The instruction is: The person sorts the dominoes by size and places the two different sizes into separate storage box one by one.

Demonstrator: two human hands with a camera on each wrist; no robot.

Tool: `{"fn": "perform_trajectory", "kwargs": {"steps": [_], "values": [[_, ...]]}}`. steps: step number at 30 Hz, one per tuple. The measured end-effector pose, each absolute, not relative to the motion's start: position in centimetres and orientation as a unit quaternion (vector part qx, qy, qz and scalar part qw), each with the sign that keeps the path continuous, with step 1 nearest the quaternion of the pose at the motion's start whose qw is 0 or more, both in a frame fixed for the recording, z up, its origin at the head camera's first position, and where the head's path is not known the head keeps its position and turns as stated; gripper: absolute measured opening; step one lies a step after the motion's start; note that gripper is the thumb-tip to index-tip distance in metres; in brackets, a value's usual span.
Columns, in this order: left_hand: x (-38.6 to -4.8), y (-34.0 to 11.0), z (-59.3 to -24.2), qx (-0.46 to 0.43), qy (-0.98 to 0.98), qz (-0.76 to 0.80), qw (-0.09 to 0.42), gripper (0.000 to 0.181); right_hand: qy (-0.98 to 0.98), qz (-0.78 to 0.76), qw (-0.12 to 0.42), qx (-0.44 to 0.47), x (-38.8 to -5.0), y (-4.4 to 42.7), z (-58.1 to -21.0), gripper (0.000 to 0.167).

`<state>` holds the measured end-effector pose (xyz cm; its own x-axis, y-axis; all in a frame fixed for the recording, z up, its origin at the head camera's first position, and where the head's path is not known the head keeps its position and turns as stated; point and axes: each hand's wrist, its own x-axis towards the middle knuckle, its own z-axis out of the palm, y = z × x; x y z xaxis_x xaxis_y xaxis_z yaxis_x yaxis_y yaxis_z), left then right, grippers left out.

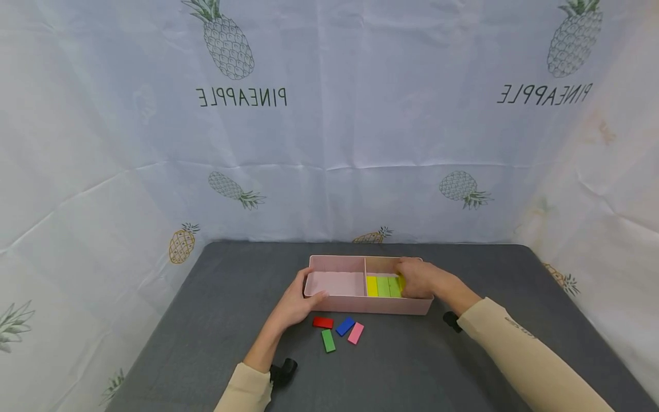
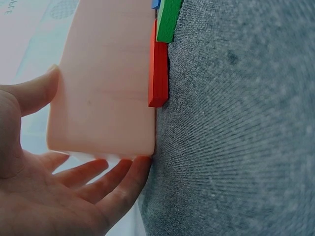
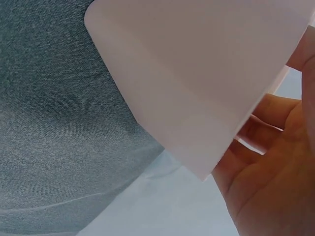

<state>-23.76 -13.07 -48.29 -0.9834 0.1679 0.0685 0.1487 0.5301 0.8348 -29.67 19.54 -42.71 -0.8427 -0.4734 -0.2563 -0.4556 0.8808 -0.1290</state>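
Note:
A long pink two-compartment box (image 1: 337,303) lies across the table. My left hand (image 1: 296,300) grips its left end; in the left wrist view the thumb is at the front rim and the fingers lie along the end wall. My right hand (image 1: 419,278) reaches over the rim into the right compartment. Its curled fingers hold a yellow block (image 1: 401,281), partly covered by the hand. Left of it, another yellow block (image 1: 372,286) and two lime-green blocks (image 1: 383,286) stand side by side. In the right wrist view the box wall (image 3: 197,73) hides the fingertips.
In front of the box lie a red block (image 1: 323,323), a blue block (image 1: 345,326), a pink block (image 1: 356,333) and a green block (image 1: 328,340). The table is dark grey (image 1: 247,286). A pineapple-print cloth (image 1: 334,131) hangs behind and at both sides.

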Motion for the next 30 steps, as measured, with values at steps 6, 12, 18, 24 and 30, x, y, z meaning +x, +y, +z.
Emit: {"fn": "perform_trajectory", "kwargs": {"steps": [6, 12, 18, 24, 30], "values": [[-23.8, -13.0, -48.2, 0.082, 0.877, 0.474, 0.009, 0.080, 0.959, -0.024, 0.134, -0.248, -29.5, 19.6, -42.6, 0.046], [-23.8, -13.0, -48.1, 0.082, 0.879, 0.470, 0.006, 0.080, 0.957, -0.024, 0.121, -0.262, -29.7, 19.6, -43.2, 0.043], [-23.6, -13.0, -48.2, 0.077, 0.877, 0.474, 0.012, 0.079, 0.956, -0.035, 0.108, -0.272, -29.6, 19.6, -43.6, 0.044], [-23.7, -13.1, -48.1, 0.081, 0.879, 0.469, 0.009, 0.078, 0.961, -0.044, 0.081, -0.261, -28.9, 19.5, -43.1, 0.046], [-23.6, -13.0, -48.1, 0.082, 0.878, 0.472, 0.011, 0.078, 0.961, -0.080, 0.050, -0.260, -27.1, 19.8, -42.0, 0.041]]}}
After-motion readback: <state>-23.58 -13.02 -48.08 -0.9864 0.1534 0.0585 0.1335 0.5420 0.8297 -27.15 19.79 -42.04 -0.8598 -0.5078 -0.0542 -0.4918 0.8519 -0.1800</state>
